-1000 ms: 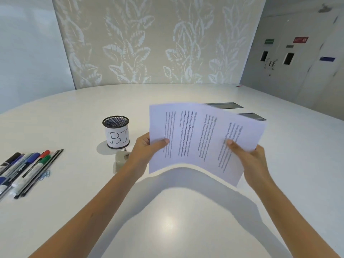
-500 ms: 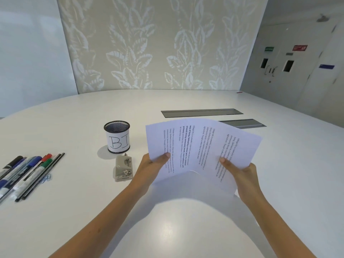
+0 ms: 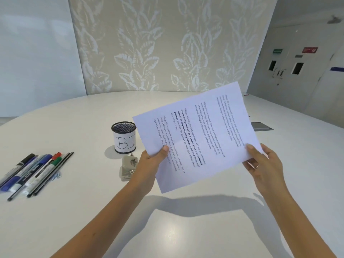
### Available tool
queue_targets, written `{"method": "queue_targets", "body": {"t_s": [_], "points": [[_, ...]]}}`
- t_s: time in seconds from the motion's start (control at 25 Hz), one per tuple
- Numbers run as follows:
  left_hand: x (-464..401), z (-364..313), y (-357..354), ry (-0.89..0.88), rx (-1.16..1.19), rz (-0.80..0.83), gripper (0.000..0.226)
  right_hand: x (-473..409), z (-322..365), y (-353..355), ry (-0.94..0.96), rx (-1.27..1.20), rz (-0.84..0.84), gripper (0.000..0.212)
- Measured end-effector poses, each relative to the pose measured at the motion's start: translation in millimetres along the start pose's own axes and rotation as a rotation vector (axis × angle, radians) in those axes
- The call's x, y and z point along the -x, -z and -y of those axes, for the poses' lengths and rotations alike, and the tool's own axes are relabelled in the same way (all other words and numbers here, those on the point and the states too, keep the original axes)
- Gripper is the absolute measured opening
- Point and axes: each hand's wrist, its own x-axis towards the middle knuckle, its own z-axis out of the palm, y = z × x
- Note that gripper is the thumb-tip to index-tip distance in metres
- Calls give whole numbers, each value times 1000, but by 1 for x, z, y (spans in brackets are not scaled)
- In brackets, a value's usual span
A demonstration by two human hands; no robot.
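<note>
White table (image 3: 93, 211) below: I note left hand (image 3: 149, 164) and right hand (image 3: 264, 164), well apart, each pinching an opposite edge of the printed paper (image 3: 201, 138). This holds it flat above the surface, likely for reading.

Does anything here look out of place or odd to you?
Mildly, yes. The markers and pens lie loose on the table while nothing sticks out of the mesh pen cup nearby. The printed paper, held by the left hand and right hand, is turned so the text runs sideways. No damage shows.
</note>
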Motion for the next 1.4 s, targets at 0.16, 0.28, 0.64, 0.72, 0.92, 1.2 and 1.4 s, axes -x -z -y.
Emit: {"method": "queue_targets", "body": {"t_s": [0.16,0.28,0.64,0.72,0.92,1.2,1.4], "points": [[13,11,-14,41,128,-5,23,26,-19,-38,-29,7,131,32],[17,18,-20,67,190,7,27,40,-41,-61,-66,80,172,29],[-8,-21,55,39,-112,-225,17,26,-66,-53,-116,236,90,17],[-16,-27,86,5,-485,-325,16,24,-71,-45,-133,302,99,18],[-30,-25,112,300,-769,-259,26,27,-82,-39,-182,407,144,12],[-36,-14,105,316,-703,-201,21,32,-87,-38,-169,446,229,9],[-27,-9,111,259,-334,-141,19,38,-85,-39,-56,516,221,16]]}}
